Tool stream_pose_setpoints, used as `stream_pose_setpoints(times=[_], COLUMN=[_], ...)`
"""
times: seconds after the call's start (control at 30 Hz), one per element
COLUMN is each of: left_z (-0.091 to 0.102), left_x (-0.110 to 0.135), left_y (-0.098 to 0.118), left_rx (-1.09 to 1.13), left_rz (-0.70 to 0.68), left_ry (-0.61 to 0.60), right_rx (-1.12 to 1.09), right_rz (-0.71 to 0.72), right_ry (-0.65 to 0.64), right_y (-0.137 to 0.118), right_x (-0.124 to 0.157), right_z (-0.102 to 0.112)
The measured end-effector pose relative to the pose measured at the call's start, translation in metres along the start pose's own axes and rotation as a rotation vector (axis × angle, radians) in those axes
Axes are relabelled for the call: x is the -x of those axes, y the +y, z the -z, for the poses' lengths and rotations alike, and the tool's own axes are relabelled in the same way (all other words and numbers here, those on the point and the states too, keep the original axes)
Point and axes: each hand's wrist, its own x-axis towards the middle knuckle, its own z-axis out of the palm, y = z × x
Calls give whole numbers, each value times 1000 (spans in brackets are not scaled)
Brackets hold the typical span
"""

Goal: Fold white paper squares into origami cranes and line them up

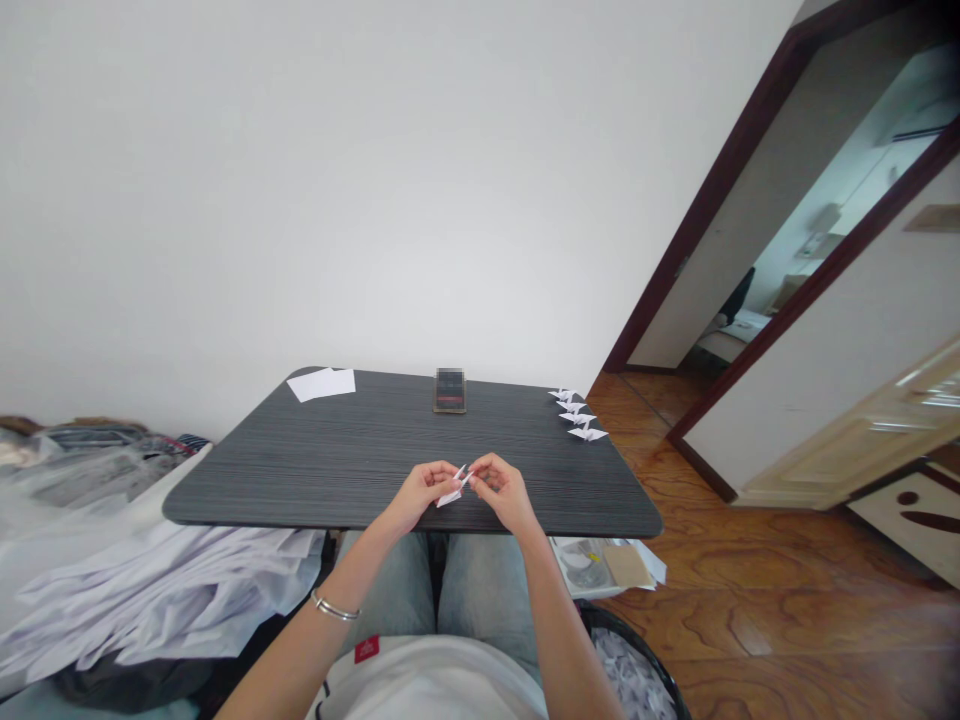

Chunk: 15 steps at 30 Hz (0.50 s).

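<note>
Near the front edge of the dark table (322, 460), both hands hold one small piece of folded white paper (449, 497). My left hand (421, 492) pinches it from the left, fingers closed on its side. From the right, my right hand (502, 488) grips a narrow upper point of the paper between thumb and fingertips. The fingers hide part of the folds. Several white paper cranes (587, 434) stand in a row along the table's right side, wings spread. White paper sheets (321, 384) lie at the back left corner.
A phone-like device (450, 390) is at the table's back middle. White cloth (157, 590) is heaped at the left. Below the table's right side are a box of papers (600, 566) and a black bin (637, 665) holding white paper pieces. A doorway (675, 330) opens at right.
</note>
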Motion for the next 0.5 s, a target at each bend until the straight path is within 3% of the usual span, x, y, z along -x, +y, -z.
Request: stream_pose_setpoints(times=[0.5], left_z=[2], left_x=[1], left_y=[-1], left_rx=[4], left_rz=[23], left_ry=[-8], right_rx=[297], right_rz=[136], right_ry=[-192], right_y=[-15], right_x=[-10], right_z=[20])
